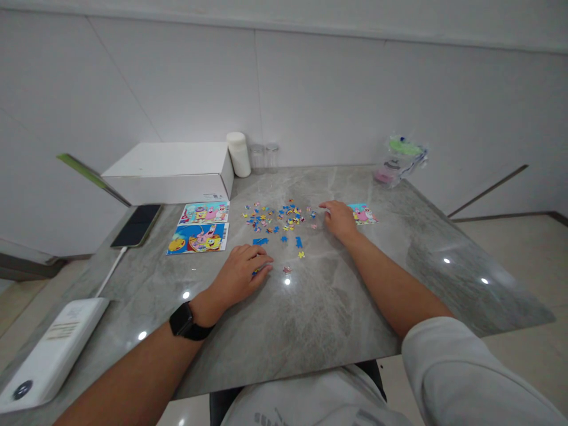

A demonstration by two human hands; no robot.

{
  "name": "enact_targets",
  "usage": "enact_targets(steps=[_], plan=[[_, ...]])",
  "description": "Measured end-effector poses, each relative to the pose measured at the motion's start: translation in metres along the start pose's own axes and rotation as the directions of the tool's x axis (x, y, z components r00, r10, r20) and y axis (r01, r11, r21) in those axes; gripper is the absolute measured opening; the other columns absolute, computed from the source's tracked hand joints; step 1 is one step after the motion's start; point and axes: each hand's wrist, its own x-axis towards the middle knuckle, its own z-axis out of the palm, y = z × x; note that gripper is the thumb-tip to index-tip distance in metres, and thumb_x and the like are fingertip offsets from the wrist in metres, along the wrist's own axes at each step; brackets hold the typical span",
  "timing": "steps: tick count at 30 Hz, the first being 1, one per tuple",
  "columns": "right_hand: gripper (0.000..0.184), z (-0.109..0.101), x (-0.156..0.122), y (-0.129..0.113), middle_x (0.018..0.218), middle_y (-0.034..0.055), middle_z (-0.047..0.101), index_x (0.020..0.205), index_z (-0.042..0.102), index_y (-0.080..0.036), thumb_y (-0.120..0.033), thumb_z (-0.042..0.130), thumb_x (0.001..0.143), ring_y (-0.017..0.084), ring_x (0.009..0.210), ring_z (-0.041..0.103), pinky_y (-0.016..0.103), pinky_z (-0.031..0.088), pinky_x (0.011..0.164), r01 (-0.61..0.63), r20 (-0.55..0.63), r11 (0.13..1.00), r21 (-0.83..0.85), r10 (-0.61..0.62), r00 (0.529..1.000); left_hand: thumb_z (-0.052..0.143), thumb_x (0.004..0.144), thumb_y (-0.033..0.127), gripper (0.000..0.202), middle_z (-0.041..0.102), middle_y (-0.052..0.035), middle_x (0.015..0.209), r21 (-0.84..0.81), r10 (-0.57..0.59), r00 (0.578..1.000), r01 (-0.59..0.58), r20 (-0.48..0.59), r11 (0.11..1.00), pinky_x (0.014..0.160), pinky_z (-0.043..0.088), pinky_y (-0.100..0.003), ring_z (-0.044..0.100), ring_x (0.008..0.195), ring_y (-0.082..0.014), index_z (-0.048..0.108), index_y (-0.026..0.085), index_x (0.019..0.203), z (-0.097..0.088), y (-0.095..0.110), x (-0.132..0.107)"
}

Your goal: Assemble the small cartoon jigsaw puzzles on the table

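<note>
Loose jigsaw pieces [290, 216], mostly blue, yellow and pink, lie in a loose pile mid-table. Just right of the pile, my right hand [338, 220] rests with its fingers stretched left towards the nearest pieces; nothing shows in it. My left hand [242, 272] lies low at the front left of the pile, fingers apart. A small blue and yellow piece [256, 271] shows between its thumb and fingers, partly hidden. Nearer the front are joined blue pieces [260, 241], another blue cluster [299, 242], a yellow piece [302, 255] and a pinkish piece [287, 270].
Two cartoon picture cards [197, 238] lie left; a finished-looking puzzle section or card [366, 214] is partly behind my right hand. A white box [168, 171], white bottle [238, 155], glasses [271, 157], plastic bag [399, 163], phone [136, 226] and cabled power bank [55, 355] surround the area.
</note>
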Motion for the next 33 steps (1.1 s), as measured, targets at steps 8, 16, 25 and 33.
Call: enact_targets(steps=[8, 16, 25, 33], plan=[[0.034, 0.012, -0.002, 0.0, 0.128, 0.0142, 0.074, 0.124, 0.077, -0.021, -0.024, 0.052, 0.102, 0.031, 0.119, 0.062, 0.044, 0.044, 0.104, 0.027, 0.11, 0.993, -0.113, -0.015, 0.994, 0.057, 0.106, 0.033, 0.024, 0.073, -0.01, 0.116, -0.016, 0.002, 1.0, -0.002, 0.006, 1.0, 0.094, 0.048, -0.044, 0.067, 0.106, -0.0268, 0.077, 0.022, 0.115, 0.001, -0.001, 0.0], [0.037, 0.012, -0.002, -0.001, 0.137, 0.0114, 0.069, 0.131, 0.076, -0.026, -0.024, 0.055, 0.1, 0.031, 0.123, 0.058, 0.043, 0.043, 0.103, 0.021, 0.105, 0.991, -0.13, -0.008, 0.994, 0.058, 0.106, 0.033, 0.024, 0.074, -0.0097, 0.116, -0.015, 0.019, 1.0, -0.019, -0.001, 1.0, 0.093, 0.048, -0.044, 0.067, 0.107, -0.0266, 0.077, 0.023, 0.116, 0.002, -0.002, 0.0], [0.034, 0.01, -0.003, 0.0, 0.132, 0.014, 0.068, 0.129, 0.076, -0.026, -0.03, 0.058, 0.1, 0.033, 0.121, 0.058, 0.045, 0.044, 0.1, -0.054, 0.079, 0.988, -0.141, 0.066, 0.995, 0.058, 0.106, 0.033, 0.024, 0.074, -0.0092, 0.116, -0.015, 0.024, 1.0, -0.024, -0.002, 1.0, 0.091, 0.048, -0.043, 0.067, 0.106, -0.026, 0.077, 0.022, 0.117, 0.003, -0.002, -0.001], [0.023, 0.012, -0.004, 0.004, 0.122, 0.0158, 0.07, 0.111, 0.078, -0.022, -0.031, 0.062, 0.097, 0.034, 0.117, 0.061, 0.046, 0.045, 0.096, -0.114, 0.046, 0.984, -0.14, 0.121, 0.992, 0.059, 0.105, 0.033, 0.023, 0.074, -0.0092, 0.116, -0.025, 0.025, 1.0, -0.026, -0.012, 0.999, 0.091, 0.048, -0.042, 0.067, 0.106, -0.0259, 0.077, 0.022, 0.115, 0.003, -0.002, -0.001]])
